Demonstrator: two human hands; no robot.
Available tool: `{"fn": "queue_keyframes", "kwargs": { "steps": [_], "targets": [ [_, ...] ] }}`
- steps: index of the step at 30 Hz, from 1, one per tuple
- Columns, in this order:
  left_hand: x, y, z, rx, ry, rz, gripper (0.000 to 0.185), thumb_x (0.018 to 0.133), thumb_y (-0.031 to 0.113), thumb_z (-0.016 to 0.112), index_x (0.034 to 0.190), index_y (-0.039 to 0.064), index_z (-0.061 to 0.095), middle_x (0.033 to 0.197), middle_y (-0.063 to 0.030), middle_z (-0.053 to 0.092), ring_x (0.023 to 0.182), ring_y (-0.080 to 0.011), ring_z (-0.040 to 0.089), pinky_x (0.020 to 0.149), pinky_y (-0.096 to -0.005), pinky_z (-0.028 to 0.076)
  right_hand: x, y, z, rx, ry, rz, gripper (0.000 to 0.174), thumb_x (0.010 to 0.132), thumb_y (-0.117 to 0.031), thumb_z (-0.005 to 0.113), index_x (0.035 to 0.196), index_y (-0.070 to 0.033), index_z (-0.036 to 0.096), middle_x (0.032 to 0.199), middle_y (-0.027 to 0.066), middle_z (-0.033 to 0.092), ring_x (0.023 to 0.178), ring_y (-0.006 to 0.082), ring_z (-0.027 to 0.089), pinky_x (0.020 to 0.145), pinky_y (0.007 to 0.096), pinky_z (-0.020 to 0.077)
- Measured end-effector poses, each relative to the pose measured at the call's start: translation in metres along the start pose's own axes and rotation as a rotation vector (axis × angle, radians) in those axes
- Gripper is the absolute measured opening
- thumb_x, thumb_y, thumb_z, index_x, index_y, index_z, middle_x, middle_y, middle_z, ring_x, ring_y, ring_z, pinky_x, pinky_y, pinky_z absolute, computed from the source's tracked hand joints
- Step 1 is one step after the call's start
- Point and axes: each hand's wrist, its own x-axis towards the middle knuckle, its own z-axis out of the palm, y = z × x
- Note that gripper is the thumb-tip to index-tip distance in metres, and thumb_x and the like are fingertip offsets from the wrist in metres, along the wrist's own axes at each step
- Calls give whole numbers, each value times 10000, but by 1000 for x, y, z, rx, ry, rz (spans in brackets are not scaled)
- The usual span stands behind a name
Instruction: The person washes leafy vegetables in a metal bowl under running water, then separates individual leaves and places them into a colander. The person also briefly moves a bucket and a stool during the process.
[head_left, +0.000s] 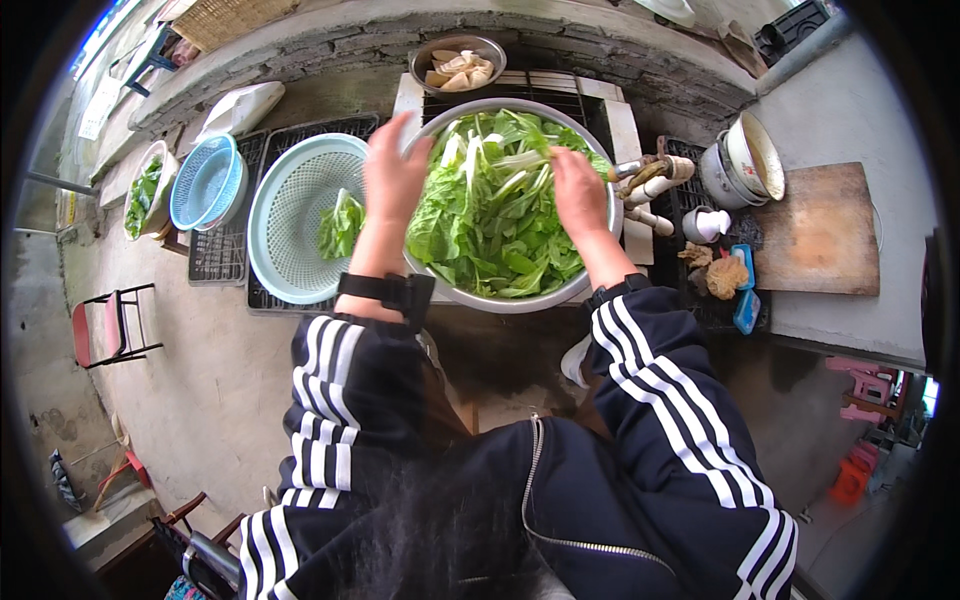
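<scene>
A large metal basin (517, 304) in front of me is heaped with leafy greens (487, 217), pale stems among the leaves. At the right side of the heap, my right hand (581, 195) has its fingers closed around a green's stem. My left hand (396, 169), slightly blurred, is over the gap between the basin's left rim and a pale-blue plastic colander (289, 225). Its thumb and fingers are apart, and nothing shows in it. Inside the colander lies a small bunch of greens (340, 229), partly covered by my left forearm.
Behind the basin stands a metal bowl of pale cut pieces (459, 69). Taps with pipes (660, 176) jut in at the basin's right. Farther right are stacked pots (739, 169), sponges (726, 277) and a wooden cutting board (821, 229). Blue baskets (208, 184) stand left, beyond a folding chair (116, 326).
</scene>
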Motion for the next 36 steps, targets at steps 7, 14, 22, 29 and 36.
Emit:
{"fn": "queue_keyframes", "kwargs": {
  "steps": [7, 14, 22, 29, 36],
  "targets": [
    [-49, 33, 91, -86, -612, -91, 330, 796, 185, 750, 1086, 42, 686, 844, -62, 707, 787, -162, 652, 750, -297, 514, -11, 9, -16, 321, -562, 138, 191, 840, -129, 632, 1010, -149, 716, 971, 147, 630, 930, 323, 629, 829, 364, 498],
    [-85, -11, 136, -499, -731, -771, 206, 825, 122, 715, 953, -37, 686, 755, -82, 675, 583, -150, 618, 546, -268, 505, -40, 45, 8, 923, -608, 999, 508, 757, 69, 682, 1214, -26, 482, 1006, 101, 615, 839, 203, 650, 722, 316, 571],
    [-89, -16, 146, -170, -803, -631, 288, 824, 240, 719, 939, -21, 676, 741, -56, 656, 621, -137, 570, 594, -284, 470, -54, 56, 51, 629, -550, 869, 366, 674, 79, 659, 1029, 36, 581, 893, 119, 646, 781, 208, 655, 621, 307, 540],
    [-69, 2, 122, -685, -893, -748, 293, 840, 95, 661, 1106, -23, 632, 923, -104, 680, 771, -190, 687, 687, -290, 559, -22, 44, -13, 815, -647, 820, 323, 685, 12, 713, 1003, -12, 665, 887, 48, 663, 768, 130, 622, 663, 241, 501],
    [-70, 21, 122, -248, -742, -523, 188, 799, 140, 627, 884, -22, 671, 693, -101, 677, 536, -201, 671, 538, -318, 536, -21, 29, -13, 844, -686, 885, 242, 736, -60, 752, 966, -18, 689, 873, 55, 679, 760, 132, 630, 664, 254, 510]
  ]
}}
